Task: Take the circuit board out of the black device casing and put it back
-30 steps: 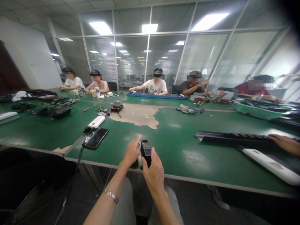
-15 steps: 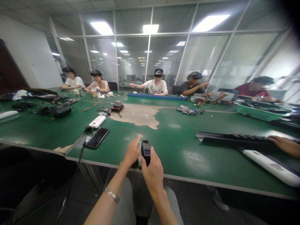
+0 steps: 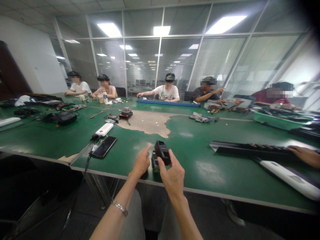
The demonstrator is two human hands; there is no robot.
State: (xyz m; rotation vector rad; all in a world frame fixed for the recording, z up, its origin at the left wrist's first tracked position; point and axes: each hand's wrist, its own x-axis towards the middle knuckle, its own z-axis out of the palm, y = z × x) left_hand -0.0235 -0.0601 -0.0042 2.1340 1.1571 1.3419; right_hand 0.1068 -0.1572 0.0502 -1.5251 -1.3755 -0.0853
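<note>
A black plastic housing (image 3: 162, 148) with openings in its face is held by my right hand (image 3: 173, 175), tilted, thumb on the near side and fingers along the right. Directly below and left of it stands a green circuit board assembly (image 3: 156, 168) with a small bluish screen, partly hidden by the housing and my thumb. My left hand (image 3: 142, 162) is just left of the board, fingers stretched forward, nothing visible in its grasp. Whether its hidden fingers touch the board is unclear.
Left of my hands lie a black phone (image 3: 106, 146) and a white power bank (image 3: 104, 129) with cables. A long black channel piece (image 3: 240, 148) and a white device (image 3: 287, 176) lie right, near another person's hand (image 3: 306, 155). Several people sit across the green table (image 3: 200, 186).
The black housing has come up and right with my right hand, tilting away from the green board, which now shows beneath it. My left hand has hardly moved.
</note>
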